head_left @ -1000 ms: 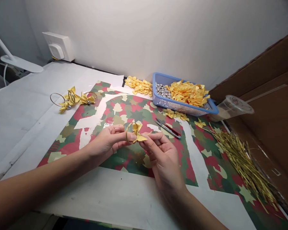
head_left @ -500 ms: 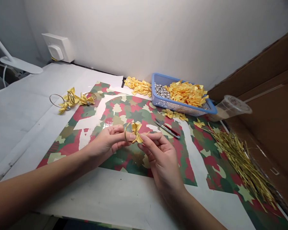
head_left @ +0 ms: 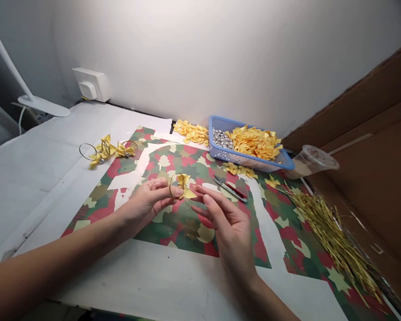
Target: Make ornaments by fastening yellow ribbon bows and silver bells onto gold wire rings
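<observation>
A white-covered table runs along a pale wall, with a brown cardboard panel standing at its right side. A white wall socket is mounted above the far left corner, and a white desk lamp stands beside it. Camouflage-patterned paper in green, red and cream covers much of the tabletop.

On this paper, towards the wall, sits a blue plastic basket holding a heap of yellow satin bows and silver beads. A clear plastic cup lies on its side just right of the basket, above a spray of gold tinsel strands. Loose yellow bows lie to the basket's left, and more lie along its front edge. Red-handled thread snips rest below them. Gold rings with bows lie in a cluster at the left.

Above the paper's middle, the left hand grips a gold ring between thumb and fingers, a yellow bow fixed on it. The right hand is open, its fingers spread and just beside the bow, holding nothing.
</observation>
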Available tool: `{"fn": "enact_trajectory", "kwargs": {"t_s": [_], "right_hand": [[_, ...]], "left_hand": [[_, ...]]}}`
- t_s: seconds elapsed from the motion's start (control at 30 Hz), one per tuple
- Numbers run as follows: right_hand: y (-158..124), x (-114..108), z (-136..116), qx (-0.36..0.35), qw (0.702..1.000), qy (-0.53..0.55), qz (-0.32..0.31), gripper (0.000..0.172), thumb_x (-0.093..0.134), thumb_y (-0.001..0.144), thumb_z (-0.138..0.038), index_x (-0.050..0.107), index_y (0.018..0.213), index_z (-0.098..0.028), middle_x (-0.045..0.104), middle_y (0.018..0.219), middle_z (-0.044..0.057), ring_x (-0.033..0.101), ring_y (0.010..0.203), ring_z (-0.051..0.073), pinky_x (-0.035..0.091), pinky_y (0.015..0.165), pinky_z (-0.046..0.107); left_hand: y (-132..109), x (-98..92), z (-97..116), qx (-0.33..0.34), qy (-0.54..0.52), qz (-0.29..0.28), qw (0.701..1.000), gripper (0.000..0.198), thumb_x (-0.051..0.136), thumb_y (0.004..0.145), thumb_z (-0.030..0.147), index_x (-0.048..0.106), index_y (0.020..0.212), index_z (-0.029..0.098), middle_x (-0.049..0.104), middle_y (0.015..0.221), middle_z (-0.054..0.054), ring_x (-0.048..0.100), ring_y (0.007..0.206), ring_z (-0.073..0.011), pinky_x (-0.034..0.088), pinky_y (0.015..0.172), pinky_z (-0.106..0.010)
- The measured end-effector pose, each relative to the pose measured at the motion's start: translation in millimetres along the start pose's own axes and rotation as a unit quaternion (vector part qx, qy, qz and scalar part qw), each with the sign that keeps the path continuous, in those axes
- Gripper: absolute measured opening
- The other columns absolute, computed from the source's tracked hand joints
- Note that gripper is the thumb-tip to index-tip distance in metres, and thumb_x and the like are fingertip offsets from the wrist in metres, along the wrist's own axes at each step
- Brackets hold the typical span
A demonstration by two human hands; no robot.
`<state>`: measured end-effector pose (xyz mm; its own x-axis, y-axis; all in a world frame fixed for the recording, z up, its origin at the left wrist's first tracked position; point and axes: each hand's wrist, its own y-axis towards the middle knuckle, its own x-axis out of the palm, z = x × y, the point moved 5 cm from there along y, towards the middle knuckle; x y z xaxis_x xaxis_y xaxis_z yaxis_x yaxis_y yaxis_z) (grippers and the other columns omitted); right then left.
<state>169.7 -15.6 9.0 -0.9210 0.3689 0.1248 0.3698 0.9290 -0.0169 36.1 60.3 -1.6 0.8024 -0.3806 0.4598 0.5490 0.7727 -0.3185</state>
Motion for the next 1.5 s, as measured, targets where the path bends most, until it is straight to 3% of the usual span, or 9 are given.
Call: {"fn": "enact_trajectory", "kwargs": {"t_s": [0.23, 0.5, 0.83, 1.07, 1.17, 1.3, 1.37, 1.5], "right_hand": [[0, 2, 5, 0.01, 1.0, -0.02, -0.017, 0.026, 0.06, 0.084, -0.041, 0.074, 0.097, -0.023, 0.07, 0.104, 0.006, 0.067, 0.093, 0.021, 0.059, 0.076, 0.033], [-3, 5, 1, -0.009, 0.998, -0.048, -0.028, 0.026, 0.06, 0.084, -0.04, 0.074, 0.099, -0.025, 0.07, 0.104, 0.006, 0.064, 0.101, 0.023, 0.057, 0.081, 0.035], [-5, 8, 2, -0.076, 0.994, -0.07, -0.047, 0.021, 0.057, 0.087, -0.031, 0.072, 0.101, -0.026, 0.069, 0.111, 0.003, 0.061, 0.108, 0.02, 0.054, 0.088, 0.033], [-6, 12, -3, -0.114, 0.988, -0.079, -0.066, 0.022, 0.055, 0.088, -0.025, 0.071, 0.104, -0.026, 0.07, 0.105, 0.003, 0.065, 0.097, 0.018, 0.057, 0.078, 0.029], [-7, 11, -9, -0.181, 0.973, -0.138, -0.046, 0.024, 0.056, 0.088, -0.02, 0.068, 0.108, -0.025, 0.068, 0.106, 0.005, 0.064, 0.095, 0.018, 0.056, 0.077, 0.029], [-12, 12, -19, -0.336, 0.91, -0.241, -0.031, 0.027, 0.059, 0.084, -0.01, 0.067, 0.105, -0.023, 0.062, 0.09, 0.004, 0.061, 0.075, 0.014, 0.052, 0.066, 0.025], [-11, 13, -21, -0.362, 0.893, -0.266, -0.037, 0.024, 0.057, 0.084, -0.008, 0.068, 0.101, -0.021, 0.058, 0.085, 0.004, 0.058, 0.068, 0.012, 0.05, 0.061, 0.024], [-4, 13, -19, -0.359, 0.89, -0.272, -0.075, 0.02, 0.054, 0.086, -0.009, 0.069, 0.094, -0.021, 0.054, 0.079, 0.003, 0.057, 0.068, 0.013, 0.048, 0.059, 0.024]], "left_hand": [[-5, -2.2, 6, 0.048, 0.074, 0.032, 0.996, 0.051, 0.078, 0.062, 0.021, 0.027, 0.058, 0.019, 0.03, 0.057, 0.009, 0.037, 0.053, -0.0053, 0.038, 0.054, -0.016], [-7, -6.9, 8, 0.065, 0.104, 0.038, 0.992, 0.051, 0.077, 0.067, 0.03, 0.028, 0.06, 0.019, 0.034, 0.058, 0.008, 0.039, 0.056, -0.0065, 0.038, 0.058, -0.018], [-8, -1.5, 8, 0.057, 0.099, 0.024, 0.993, 0.05, 0.076, 0.062, 0.022, 0.026, 0.06, 0.02, 0.043, 0.056, 0.008, 0.042, 0.054, -0.0068, 0.034, 0.052, -0.018], [-8, -0.9, 11, 0.061, 0.104, 0.041, 0.992, 0.051, 0.076, 0.059, 0.02, 0.025, 0.06, 0.02, 0.045, 0.055, 0.008, 0.045, 0.055, -0.0066, 0.035, 0.055, -0.017], [-8, -1.5, 12, 0.065, 0.117, 0.053, 0.99, 0.05, 0.076, 0.059, 0.021, 0.026, 0.059, 0.02, 0.048, 0.056, 0.007, 0.045, 0.054, -0.0065, 0.036, 0.054, -0.018], [-11, 0.8, 13, 0.096, 0.16, 0.052, 0.981, 0.049, 0.075, 0.062, 0.022, 0.026, 0.06, 0.02, 0.06, 0.06, 0.004, 0.051, 0.053, -0.0084, 0.041, 0.053, -0.021], [-13, 3.6, 13, 0.112, 0.193, 0.034, 0.974, 0.047, 0.072, 0.066, 0.023, 0.025, 0.06, 0.021, 0.066, 0.065, 0.001, 0.055, 0.056, -0.01, 0.043, 0.055, -0.022], [-15, 5.3, 9, 0.125, 0.244, 0.02, 0.962, 0.043, 0.067, 0.068, 0.019, 0.025, 0.059, 0.02, 0.068, 0.069, -0.001, 0.057, 0.059, -0.0107, 0.042, 0.054, -0.021]]}}
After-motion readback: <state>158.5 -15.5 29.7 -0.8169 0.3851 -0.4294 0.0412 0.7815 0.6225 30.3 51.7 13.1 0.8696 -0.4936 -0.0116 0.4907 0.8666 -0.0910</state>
